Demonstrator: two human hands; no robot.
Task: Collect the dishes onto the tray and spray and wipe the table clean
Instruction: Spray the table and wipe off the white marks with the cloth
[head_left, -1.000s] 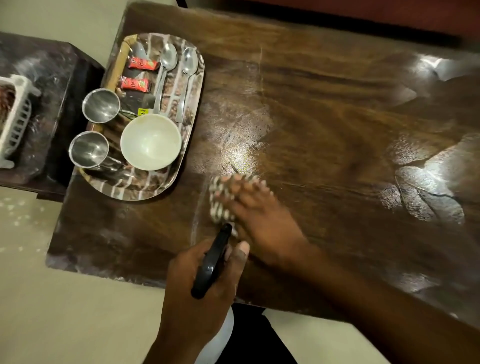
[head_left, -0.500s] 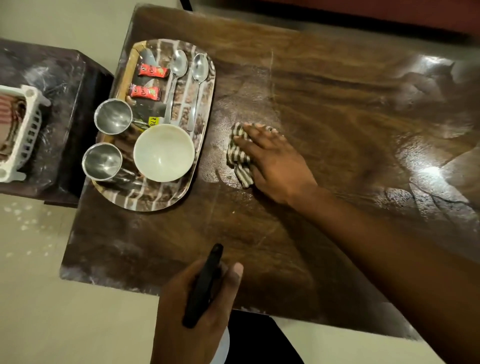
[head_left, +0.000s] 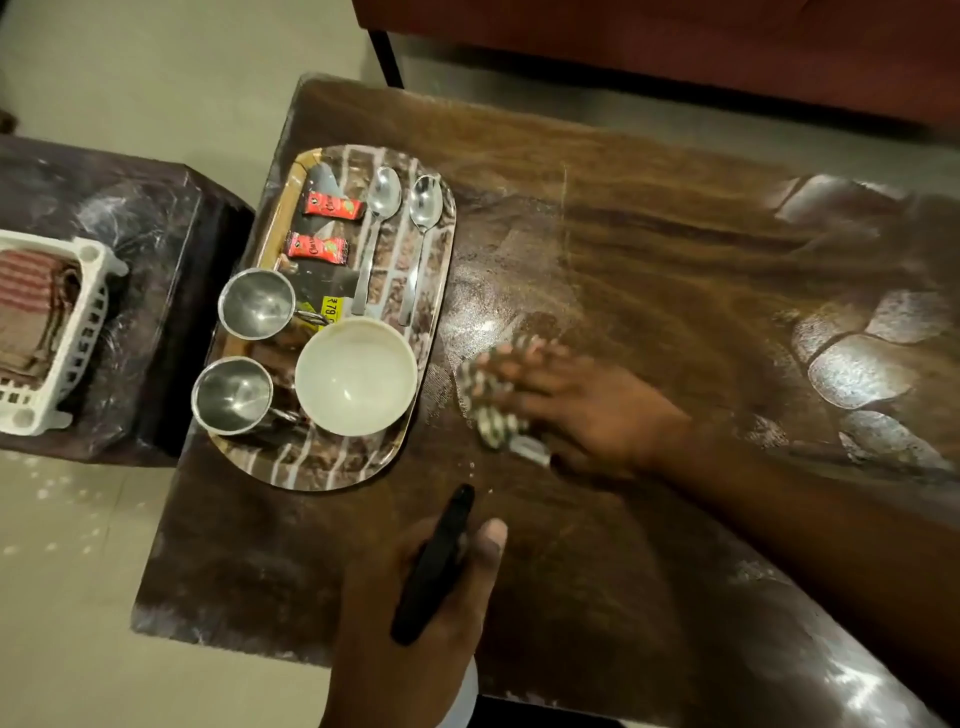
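Cloth (head_left: 485, 400), striped and bunched, on the table (head_left: 649, 249) just beside the right edge of the tray (head_left: 439, 301); right hand (head_left: 587, 410) blurred, fingers apparently flat on it, pressing; left hand (head_left: 415, 618) wrapped round a black spray bottle (head_left: 434, 566) near the front edge; best done in overlapping strokes, even pressure, working away from the tray; bowl (head_left: 356, 375), two steel cups (head_left: 257, 303) and two spoons (head_left: 382, 234) already on the tray; writing: red sachets (head_left: 332, 205), white script unreadable; yellow sticker (head_left: 331, 310), rupee sign, seemingly 79

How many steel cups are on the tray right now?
2. One steel cup sits at the tray's left edge; the other is nearer the person, left of the white bowl. None looks hidden.
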